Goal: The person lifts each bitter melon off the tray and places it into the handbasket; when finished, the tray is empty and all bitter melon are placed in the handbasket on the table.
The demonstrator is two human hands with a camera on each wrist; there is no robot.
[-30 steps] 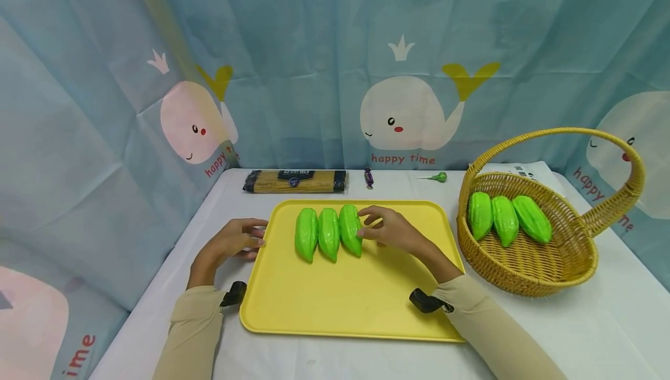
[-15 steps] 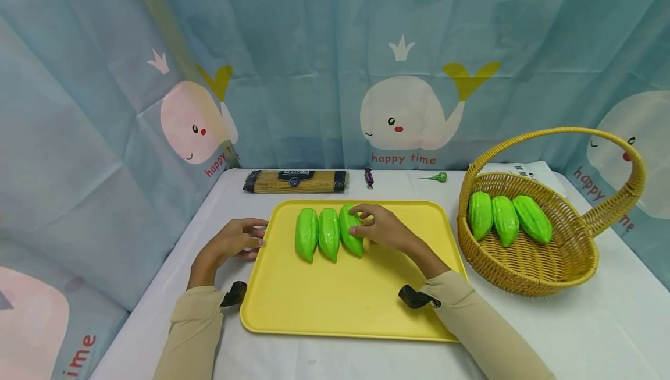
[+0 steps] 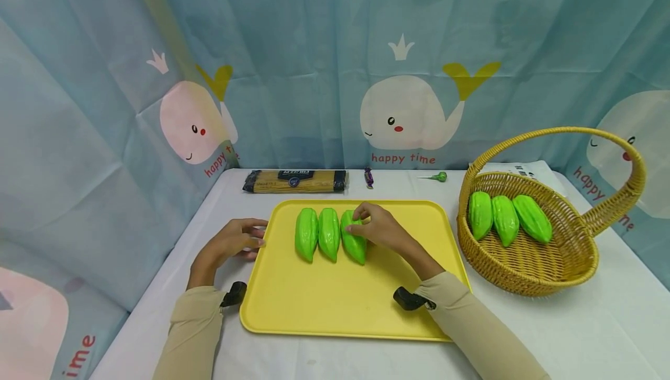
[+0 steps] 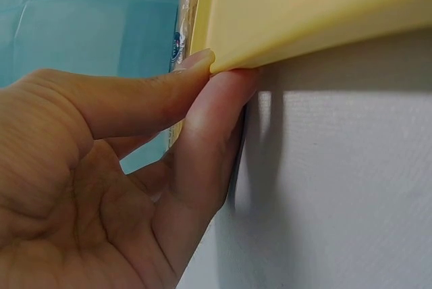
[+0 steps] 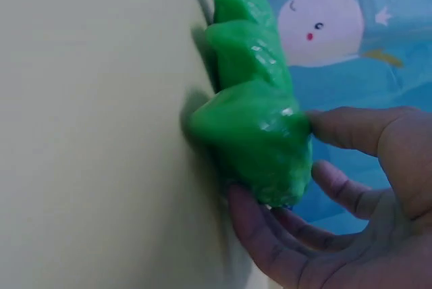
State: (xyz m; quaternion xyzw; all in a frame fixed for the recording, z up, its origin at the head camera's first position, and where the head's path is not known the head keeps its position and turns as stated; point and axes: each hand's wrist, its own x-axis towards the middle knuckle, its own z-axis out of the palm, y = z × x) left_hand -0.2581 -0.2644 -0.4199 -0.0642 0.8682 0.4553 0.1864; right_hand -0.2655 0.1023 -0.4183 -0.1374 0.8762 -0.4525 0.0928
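Note:
Three glossy green star fruits lie side by side on a yellow tray [image 3: 335,304]: a left one [image 3: 306,235], a middle one [image 3: 328,235] and a right one [image 3: 355,246]. My right hand [image 3: 384,230] holds the right star fruit; in the right wrist view, its thumb touches one side and its fingers [image 5: 260,235] curl under the other. At the tray's left edge is my left hand [image 3: 230,243]. The left wrist view shows its thumb and a finger pinching the tray rim [image 4: 270,56]. Part of the right star fruit is hidden behind the right hand.
A wicker basket [image 3: 523,284] with a tall handle stands right of the tray, holding three more star fruits [image 3: 505,221]. Behind the tray lie a spaghetti pack [image 3: 295,181], a purple-wrapped candy [image 3: 369,178] and a small green-headed pointed tool [image 3: 438,177]. A curtain [image 3: 293,95] hangs behind.
My right hand has moved left onto the right star fruit and taken hold of it. That fruit has shifted slightly right and toward me. The left hand stays still at the tray rim.

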